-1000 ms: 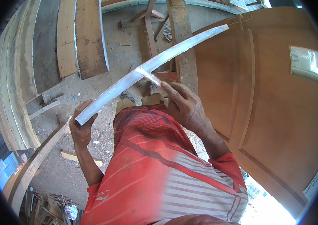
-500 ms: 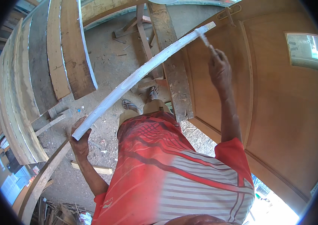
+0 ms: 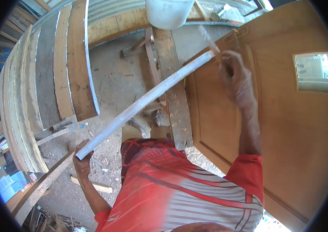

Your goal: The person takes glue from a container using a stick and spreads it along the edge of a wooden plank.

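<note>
A long, narrow wooden strip [image 3: 144,100] slants across the middle, its upward side coated with white paste. Its near left end is gripped by my left hand [image 3: 82,160], with the fingers wrapped round it. Closed near the strip's far right end is my right hand [image 3: 235,77], holding a thin, stick-like spreader [image 3: 208,38] blurred by motion. The spreader points up and away from me, just above the far end; I cannot tell whether it touches the strip.
On the left lie several wooden boards [image 3: 78,65] with white-coated edges. A rough plank [image 3: 177,104] stands ahead, with a white bucket [image 3: 170,13] at its far end. A brown panelled door [image 3: 287,127] fills the right. Wood scraps [image 3: 94,184] litter the floor.
The view has tilted up, bringing the white bucket into sight. My right hand has risen off the strip's coated face and turned, with the spreader now pointing away. The left hand keeps its hold.
</note>
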### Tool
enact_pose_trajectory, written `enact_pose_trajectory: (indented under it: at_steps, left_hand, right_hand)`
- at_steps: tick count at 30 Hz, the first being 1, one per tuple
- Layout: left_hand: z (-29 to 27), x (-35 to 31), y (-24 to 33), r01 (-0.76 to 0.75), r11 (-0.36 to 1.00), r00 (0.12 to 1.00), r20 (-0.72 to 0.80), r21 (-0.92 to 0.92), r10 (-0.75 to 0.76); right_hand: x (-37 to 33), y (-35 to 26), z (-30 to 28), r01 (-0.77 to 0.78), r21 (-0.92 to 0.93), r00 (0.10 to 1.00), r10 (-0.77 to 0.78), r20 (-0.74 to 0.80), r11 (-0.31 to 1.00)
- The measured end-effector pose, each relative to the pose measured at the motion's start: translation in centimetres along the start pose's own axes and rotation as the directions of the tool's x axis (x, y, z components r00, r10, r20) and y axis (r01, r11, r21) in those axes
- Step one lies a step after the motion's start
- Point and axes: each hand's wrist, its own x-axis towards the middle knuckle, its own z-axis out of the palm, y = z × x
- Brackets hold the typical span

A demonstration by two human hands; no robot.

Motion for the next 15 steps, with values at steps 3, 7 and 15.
enact_pose_trajectory:
  at_steps: [3, 7, 15]
  left_hand:
    - [0.4, 0.0, 1.0, 0.011, 0.990, 1.000, -0.011, -0.139, -0.012]
    - [0.6, -0.5, 0.1, 0.029, 0.978, 0.999, -0.010, -0.207, -0.032]
    - [0.5, 0.4, 1.5, 0.089, 0.972, 0.996, 0.043, -0.219, -0.082]
  right_hand:
    - [7.3, -2.0, -2.9, 0.185, -0.190, 0.971, -0.209, -0.112, 0.964]
    - [18.3, -3.4, -2.4, 0.400, -0.385, 0.889, -0.454, -0.057, 0.832]
    - [39.5, 8.1, 9.3, 0.712, -0.509, 0.686, -0.324, 0.652, 0.484]
